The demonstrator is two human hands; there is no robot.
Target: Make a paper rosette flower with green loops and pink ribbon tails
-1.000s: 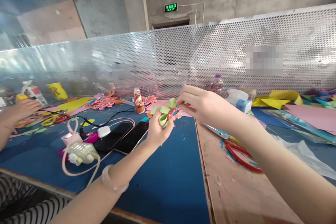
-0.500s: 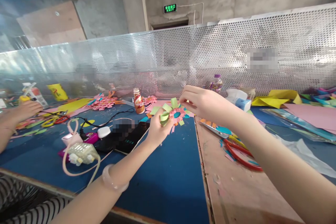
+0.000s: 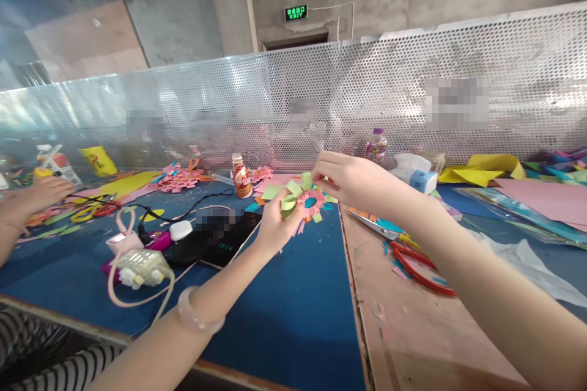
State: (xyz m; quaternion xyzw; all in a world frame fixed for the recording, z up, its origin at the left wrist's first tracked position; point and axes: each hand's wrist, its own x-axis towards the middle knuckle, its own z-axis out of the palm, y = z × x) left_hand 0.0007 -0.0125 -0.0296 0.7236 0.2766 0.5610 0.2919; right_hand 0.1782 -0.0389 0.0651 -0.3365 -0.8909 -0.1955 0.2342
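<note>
My left hand (image 3: 274,226) grips a paper flower (image 3: 306,198) from below; the flower has green looped petals, pink fringed paper and a blue centre, and it is held above the blue table mat (image 3: 284,317). My right hand (image 3: 351,180) reaches over it from the right and pinches one of the green strips at the flower's top edge. A pale bangle sits on my left wrist. Both hands are closed on the flower.
Red-handled scissors (image 3: 419,266) lie on the wooden board (image 3: 413,342) to the right. Phones (image 3: 220,238), a charger with cable (image 3: 142,266) and a small bottle (image 3: 240,176) lie left of centre. Another person's hand (image 3: 39,192) works at far left. Coloured paper sheets (image 3: 545,195) sit before the perforated metal screen (image 3: 389,98).
The flower has turned slightly, showing more of its pink and blue face. My right hand shifted a little along its top edge. The phone screen lit up.
</note>
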